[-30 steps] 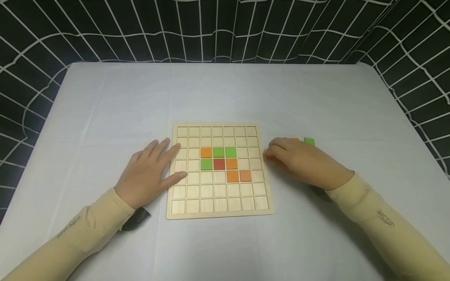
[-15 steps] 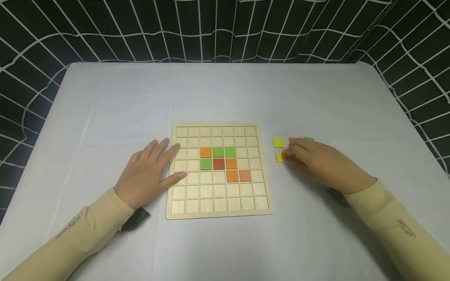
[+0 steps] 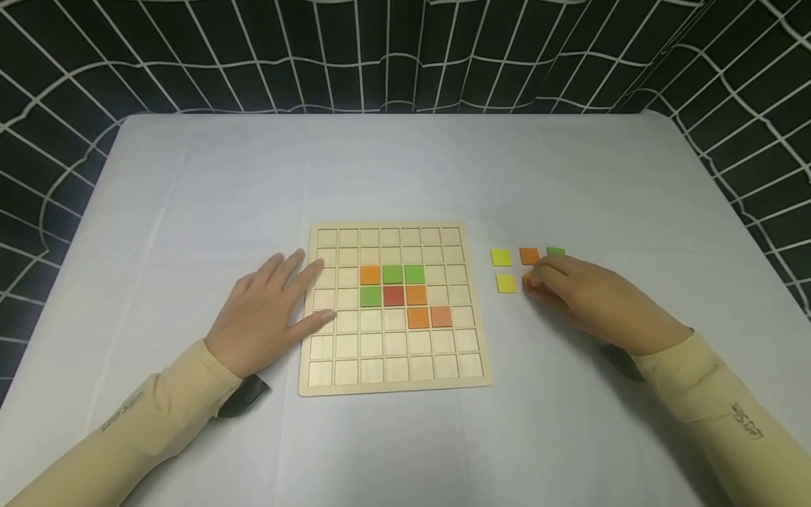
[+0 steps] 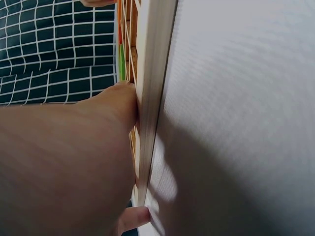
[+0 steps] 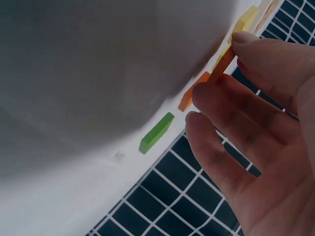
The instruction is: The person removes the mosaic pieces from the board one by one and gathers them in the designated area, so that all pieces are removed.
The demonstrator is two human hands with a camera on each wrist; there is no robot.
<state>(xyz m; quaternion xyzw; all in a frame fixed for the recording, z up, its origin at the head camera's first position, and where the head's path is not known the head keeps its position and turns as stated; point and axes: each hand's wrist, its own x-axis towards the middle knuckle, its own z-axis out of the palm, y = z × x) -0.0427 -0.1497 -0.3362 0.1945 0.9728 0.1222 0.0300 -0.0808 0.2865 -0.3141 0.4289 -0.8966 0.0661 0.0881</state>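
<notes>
orange tile (image 5: 224,64) sits pinched in right fingers (image 5: 219,101), clear of board edge (image 3: 476,303)

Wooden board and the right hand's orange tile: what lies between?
In the head view, the lower yellow tile lies between the board and orange tile.

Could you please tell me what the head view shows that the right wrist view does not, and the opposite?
Only the head view shows the left hand and the red tile. Only the right wrist view shows the palm side of the right hand. Both show the right hand, its pinched orange tile, a loose orange tile, a loose green tile and a yellow tile.
</notes>
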